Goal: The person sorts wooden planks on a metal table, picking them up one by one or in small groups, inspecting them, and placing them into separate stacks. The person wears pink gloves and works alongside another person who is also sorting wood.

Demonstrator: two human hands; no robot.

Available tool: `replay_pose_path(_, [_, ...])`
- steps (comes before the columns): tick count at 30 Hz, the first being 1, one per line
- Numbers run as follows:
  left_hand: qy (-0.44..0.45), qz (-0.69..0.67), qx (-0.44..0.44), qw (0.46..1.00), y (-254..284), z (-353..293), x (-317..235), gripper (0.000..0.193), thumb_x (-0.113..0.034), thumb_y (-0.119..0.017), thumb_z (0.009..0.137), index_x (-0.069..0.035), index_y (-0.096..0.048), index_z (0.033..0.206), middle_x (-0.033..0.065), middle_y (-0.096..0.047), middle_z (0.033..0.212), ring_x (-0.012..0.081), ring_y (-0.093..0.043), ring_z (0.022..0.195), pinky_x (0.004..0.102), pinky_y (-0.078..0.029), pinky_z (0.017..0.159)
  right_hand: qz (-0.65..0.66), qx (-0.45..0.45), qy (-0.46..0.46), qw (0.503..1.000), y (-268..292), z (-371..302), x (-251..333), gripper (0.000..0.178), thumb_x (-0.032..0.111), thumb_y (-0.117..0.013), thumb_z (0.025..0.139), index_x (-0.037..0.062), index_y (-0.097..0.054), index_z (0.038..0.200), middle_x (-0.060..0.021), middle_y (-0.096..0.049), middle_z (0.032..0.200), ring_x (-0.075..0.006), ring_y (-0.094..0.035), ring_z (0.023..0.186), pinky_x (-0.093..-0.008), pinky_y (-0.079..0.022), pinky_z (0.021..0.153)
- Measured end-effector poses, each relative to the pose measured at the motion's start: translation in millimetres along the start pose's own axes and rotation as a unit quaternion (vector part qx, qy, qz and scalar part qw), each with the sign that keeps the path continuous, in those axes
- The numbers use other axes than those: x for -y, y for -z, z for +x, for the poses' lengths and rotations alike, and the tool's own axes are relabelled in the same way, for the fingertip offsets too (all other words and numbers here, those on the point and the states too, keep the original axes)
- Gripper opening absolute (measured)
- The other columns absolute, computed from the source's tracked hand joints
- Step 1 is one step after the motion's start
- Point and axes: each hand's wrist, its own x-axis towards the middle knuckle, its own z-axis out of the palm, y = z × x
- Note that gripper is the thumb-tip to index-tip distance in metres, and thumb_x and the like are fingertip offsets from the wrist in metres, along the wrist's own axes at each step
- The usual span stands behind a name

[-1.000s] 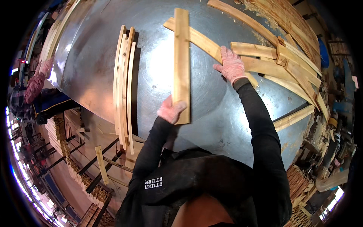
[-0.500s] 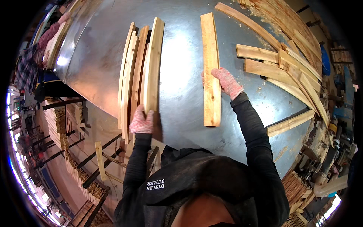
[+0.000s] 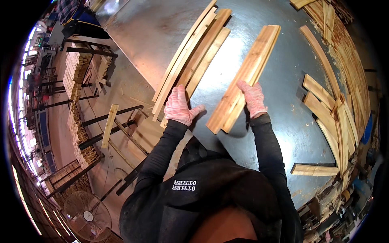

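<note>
In my right hand (image 3: pixel 254 97), gloved in pink and white, are two pale wooden boards (image 3: pixel 246 77). They lie one against the other, slanting across the metal tabletop, and the fingers grip their right edge near the lower half. My left hand (image 3: pixel 178 107), gloved alike, is spread with its thumb held away. It rests by the near ends of a group of several wooden boards (image 3: pixel 198 52) lying side by side, and its fingertips touch or overlap one. Nothing is held in it.
The grey metal tabletop (image 3: pixel 283 117) carries a loose heap of boards (image 3: pixel 336 121) on the right. Sawdust and more timber lie beyond. Left of the table stand stacked timber (image 3: pixel 79 121), dark metal racks (image 3: pixel 109 131) and a round fan (image 3: pixel 88 216). Part of another person shows at top left.
The left hand has let go of its board and spread open. That board now lies with the one in my right hand. The whole view has turned, slanting the boards.
</note>
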Motion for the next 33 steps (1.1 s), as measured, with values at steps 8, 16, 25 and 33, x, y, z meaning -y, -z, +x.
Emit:
replay_pose_path(8, [0.025,0.181,0.312,0.932,-4,52,21,0.102,-0.038,-0.071,0.077,-0.004,-0.012,0.153,0.0270,-0.052,0.125,0.0390,-0.059,0.106,0.0517,-0.052,0.081,-0.160,-0.077,0.007,0.984,-31,-17,5,0.060,0.040,-0.080,0.076,-0.0033,-0.059,0.113,-0.0162,-0.067,0.101,-0.0243,-0.064,0.088,-0.0354,-0.051,0.080])
replay_pose_path(16, [-0.050,0.062,0.033,0.996,34,97,85,0.088,-0.050,-0.073,0.078,0.003,-0.040,0.140,0.0250,-0.057,0.122,0.0405,-0.059,0.107,0.0500,-0.048,0.090,0.023,0.086,-0.029,0.996,-148,-16,59,0.095,0.048,-0.074,0.078,-0.0130,-0.033,0.138,-0.0259,-0.060,0.122,-0.0377,-0.057,0.116,-0.0384,-0.045,0.099])
replay_pose_path(25, [0.259,-0.066,0.293,0.918,3,159,169,0.093,-0.074,-0.061,0.075,-0.008,-0.047,0.138,0.0231,-0.058,0.129,0.0362,-0.056,0.120,0.0456,-0.045,0.099,0.270,0.140,-0.075,0.950,-190,46,-19,0.067,0.028,-0.068,0.089,-0.0051,-0.035,0.138,-0.0123,-0.062,0.109,-0.0242,-0.060,0.104,-0.0298,-0.046,0.094])
replay_pose_path(33, [0.069,-0.087,0.278,0.954,-16,136,161,0.089,-0.050,-0.059,0.090,-0.007,-0.014,0.154,0.0312,-0.053,0.127,0.0433,-0.059,0.110,0.0468,-0.048,0.093,0.471,0.220,-0.130,0.844,-216,43,15,0.030,0.012,-0.075,0.078,0.0027,-0.064,0.105,-0.0104,-0.068,0.102,-0.0300,-0.064,0.092,-0.0423,-0.052,0.088])
